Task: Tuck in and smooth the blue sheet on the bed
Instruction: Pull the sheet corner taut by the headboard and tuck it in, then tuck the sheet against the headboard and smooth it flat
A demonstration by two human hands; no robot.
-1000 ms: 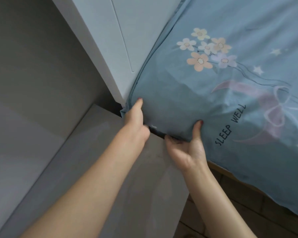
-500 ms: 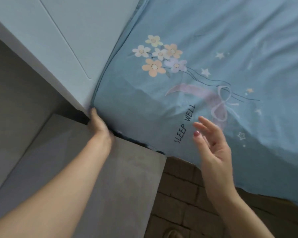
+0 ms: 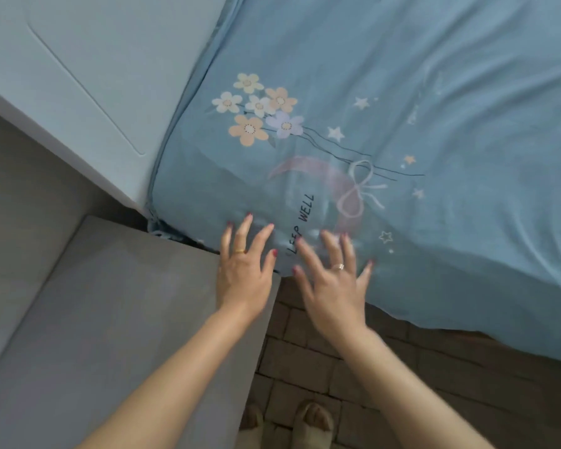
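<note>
The blue sheet (image 3: 418,92) covers the bed, printed with flowers, a moon, a bow and the words SLEEP WELL. Its near corner is bunched into the gap beside the white headboard (image 3: 78,76). My left hand (image 3: 245,270) has its fingers spread and straight, with the fingertips over the sheet's near edge. My right hand (image 3: 332,280) is spread flat too, blurred by motion, and lies over the sheet just right of the lettering. Neither hand holds any cloth. Soft wrinkles run across the far right of the sheet.
A grey bedside cabinet (image 3: 110,319) stands against the bed corner under my left arm. The sheet hangs over the bed's side down to a brown brick-pattern floor (image 3: 337,367). My feet in pale slippers (image 3: 285,422) are at the bottom edge.
My left hand has left the tucked corner by the headboard and moved right, opening flat. My right hand came down from the air onto the sheet. The view has pulled back.
</note>
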